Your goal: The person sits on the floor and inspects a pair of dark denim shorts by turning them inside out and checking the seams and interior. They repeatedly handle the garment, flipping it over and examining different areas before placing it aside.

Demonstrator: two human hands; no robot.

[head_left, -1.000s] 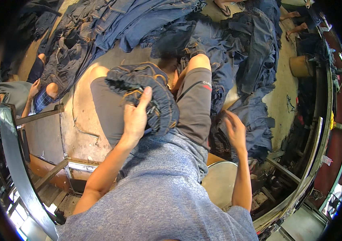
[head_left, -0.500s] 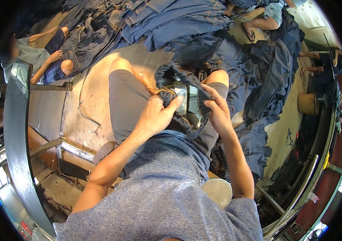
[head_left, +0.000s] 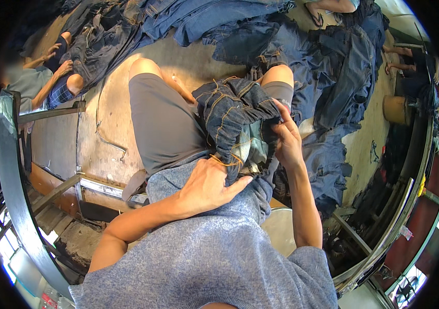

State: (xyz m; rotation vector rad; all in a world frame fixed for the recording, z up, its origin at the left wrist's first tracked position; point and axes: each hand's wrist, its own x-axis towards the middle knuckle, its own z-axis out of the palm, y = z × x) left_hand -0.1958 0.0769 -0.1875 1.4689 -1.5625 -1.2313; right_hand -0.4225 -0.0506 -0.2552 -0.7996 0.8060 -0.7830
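On lap, L hand (head_left: 206,186) & R hand (head_left: 287,140) grip bunched dark jeans (head_left: 235,118), orange stitching, pale lining showing.

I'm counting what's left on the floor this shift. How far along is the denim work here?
Done: nothing in view can be told apart as finished. In hand: one bunched dark denim garment on the lap, pale inner lining showing, held by the left hand at its lower edge and the right hand at its side. Left: heaps of jeans spread over the floor ahead and to the right.
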